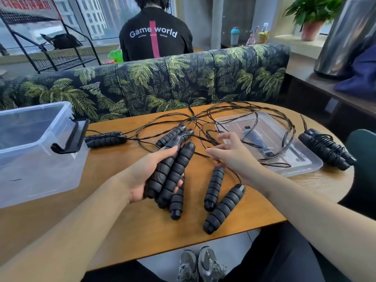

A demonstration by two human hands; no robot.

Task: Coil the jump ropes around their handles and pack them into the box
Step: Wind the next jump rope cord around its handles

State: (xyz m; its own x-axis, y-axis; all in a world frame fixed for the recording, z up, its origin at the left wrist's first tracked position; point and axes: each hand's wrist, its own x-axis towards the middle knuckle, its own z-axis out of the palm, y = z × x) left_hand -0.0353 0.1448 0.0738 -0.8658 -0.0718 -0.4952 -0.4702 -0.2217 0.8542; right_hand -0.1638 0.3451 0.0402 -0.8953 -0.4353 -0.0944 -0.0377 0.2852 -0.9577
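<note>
Left hand (142, 176): clenched round a pair of black ribbed foam jump-rope handles (171, 171), held side by side just above the rounded wooden worktop (126, 237), their cord ends pointing away from the person. Right hand (232, 153): released, fingers spread and lightly bent, hovering over the thin black twisted cords (223, 110); holds nothing. Loose on the worktop: one handle (177, 200) partly under the held pair, two more handles (220, 200) near the front edge below the right hand, another pair (173, 135) beyond the left fingertips, a further pair (105, 139) lying beside the box. Cords cross and loop over one another and over the clear plastic lid (301, 159) lying flat at right. One finished bundle (327, 149), cord wound about its handles, rests at the far right edge. Clear plastic storage box with black latch (40, 143): at left, appears empty. Risks, as judged: the right hand may take up a cord belonging to another rope, so winding would drag neighbouring handles or tighten the tangle; a pulled loop could shift the lid or tip the front handles off the edge; a loose grip would let the pair splay.
</note>
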